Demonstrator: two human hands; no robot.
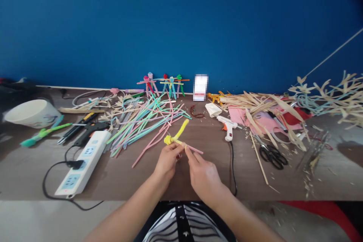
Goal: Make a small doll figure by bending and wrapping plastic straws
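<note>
Both hands meet low over the middle of the table, closed on one piece of fuzzy pipe-cleaner work. Its yellow pipe cleaner (181, 130) has a coiled lump at the left end and an arm rising to the upper right. A pink pipe cleaner (195, 149) sticks out to the right, past the fingers. My left hand (168, 159) pinches it below the yellow coil. My right hand (202, 168) pinches close beside, fingertips almost touching the left ones. The exact join between the fingers is hidden.
Loose pastel pipe cleaners (147, 124) lie ahead, with small pipe-cleaner figures (171, 85) by the wall. To the left are a power strip (85, 164) and a white bowl (32, 113). Rightward lie a white glue gun (227, 126), black scissors (273, 156) and dried husk strips (255, 104).
</note>
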